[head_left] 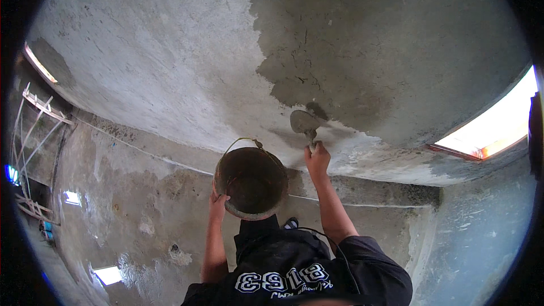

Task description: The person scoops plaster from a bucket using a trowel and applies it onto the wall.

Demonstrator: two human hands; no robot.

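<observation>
My left hand (218, 201) grips the side of a dark, grimy bucket (252, 184) with a wire handle raised over its mouth; some dark residue shows inside. My right hand (317, 156) is closed round the handle of a trowel (305, 122), whose blade is against or very near the wall (158, 34), at the lower edge of a darker, wet-looking coat of grey plaster (368, 45). The coat has an irregular border and small cracks; the wall beside it is pale and dry-looking.
A bright window opening (490, 122) is at the right, beside a bluish side wall (481, 226). A mottled concrete floor (158, 209) runs below the wall, with my sandalled foot (290, 222) on it. Wooden scaffolding or a ladder (42, 107) stands at the far left.
</observation>
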